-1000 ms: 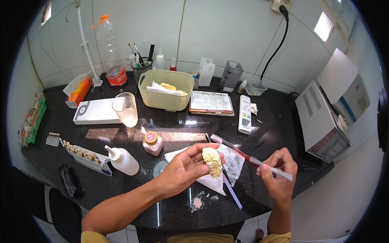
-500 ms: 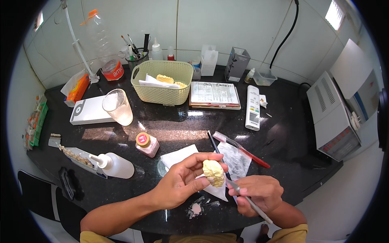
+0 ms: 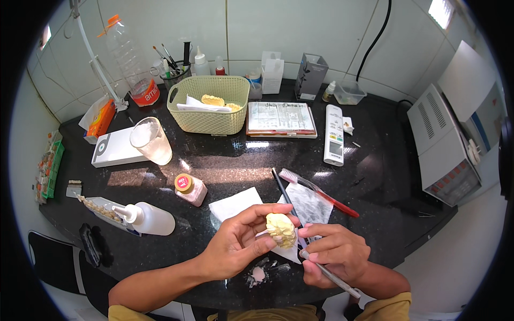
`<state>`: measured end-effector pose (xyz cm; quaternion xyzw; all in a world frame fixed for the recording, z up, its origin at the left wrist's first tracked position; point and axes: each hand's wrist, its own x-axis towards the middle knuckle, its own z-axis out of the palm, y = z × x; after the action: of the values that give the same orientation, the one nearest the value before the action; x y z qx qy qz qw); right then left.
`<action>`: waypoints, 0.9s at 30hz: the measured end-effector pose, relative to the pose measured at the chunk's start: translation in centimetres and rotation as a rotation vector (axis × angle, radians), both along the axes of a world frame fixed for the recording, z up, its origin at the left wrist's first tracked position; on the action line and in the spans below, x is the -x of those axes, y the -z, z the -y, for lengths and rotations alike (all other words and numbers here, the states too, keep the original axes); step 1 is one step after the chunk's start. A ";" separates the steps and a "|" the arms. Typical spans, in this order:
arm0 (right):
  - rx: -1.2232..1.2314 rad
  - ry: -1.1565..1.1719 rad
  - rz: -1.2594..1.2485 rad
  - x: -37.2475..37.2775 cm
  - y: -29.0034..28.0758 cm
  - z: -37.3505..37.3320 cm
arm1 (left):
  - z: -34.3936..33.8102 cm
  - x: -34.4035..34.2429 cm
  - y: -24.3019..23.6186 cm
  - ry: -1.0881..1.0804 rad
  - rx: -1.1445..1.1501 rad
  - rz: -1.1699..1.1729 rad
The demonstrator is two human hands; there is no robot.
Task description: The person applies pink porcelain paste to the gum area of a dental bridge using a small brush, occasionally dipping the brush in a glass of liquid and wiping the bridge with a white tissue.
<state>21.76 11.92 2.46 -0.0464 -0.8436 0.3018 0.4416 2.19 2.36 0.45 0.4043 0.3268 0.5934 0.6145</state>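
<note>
My left hand (image 3: 233,243) grips a yellow plaster dental model (image 3: 280,230) between thumb and fingers, raised over the front of the counter. Close to its right side is my right hand (image 3: 342,252), closed round a slim silver carving tool (image 3: 338,280). The tool slants up and left, its thin tip near the model's lower right edge; whether it touches cannot be made out. Beneath the hands lie white paper sheets (image 3: 235,204) and a dark slender rod (image 3: 282,186). Pinkish powder (image 3: 258,274) and shavings lie on the counter below the model.
A red-handled toothbrush (image 3: 321,193) lies beyond my right hand. To the left stand a white squeeze bottle (image 3: 152,218), a capped powder jar (image 3: 191,190) and a glass (image 3: 152,142). Farther back are a green basket (image 3: 209,124) holding yellow models, a notebook (image 3: 281,119) and a remote control (image 3: 333,136).
My right hand has shifted slightly, its fingertips now nearer the model and the tool's tip lower. The left hand keeps hold of the model. The whole view has tilted a little.
</note>
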 end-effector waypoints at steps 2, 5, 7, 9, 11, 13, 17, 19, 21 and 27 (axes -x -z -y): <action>-0.018 -0.006 0.005 0.1 0.2 -0.1 | 0.0 -0.1 -0.1 -0.007 -0.009 -0.022; -0.035 -0.001 0.015 0.1 0.3 -0.1 | 0.0 -0.1 0.0 -0.013 -0.023 -0.040; -0.039 0.003 0.016 0.2 0.3 0.0 | 0.1 0.0 -0.1 -0.015 -0.020 -0.032; -0.038 0.010 0.015 0.2 0.3 0.0 | 0.1 -0.1 -0.3 -0.010 -0.004 -0.007; -0.037 0.015 0.014 0.3 0.3 0.1 | 0.1 0.0 -0.2 0.006 -0.016 0.009; -0.033 0.018 0.015 0.2 0.2 0.1 | 0.1 -0.1 -0.1 0.003 -0.019 0.023; -0.025 0.017 0.022 0.2 0.2 0.2 | 0.1 -0.3 -0.2 -0.020 -0.016 0.029; -0.022 0.018 0.026 0.2 0.2 0.2 | 0.1 -0.3 -0.2 -0.020 -0.019 0.028; -0.020 0.019 0.033 0.2 0.1 0.2 | 0.0 -0.3 -0.2 -0.022 -0.021 0.031; -0.019 0.017 0.041 0.2 0.0 0.2 | 0.0 -0.3 -0.1 -0.020 -0.024 0.038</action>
<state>21.51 11.68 2.44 -0.0555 -0.8549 0.2892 0.4271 2.45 2.35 0.59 0.3970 0.3119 0.6110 0.6098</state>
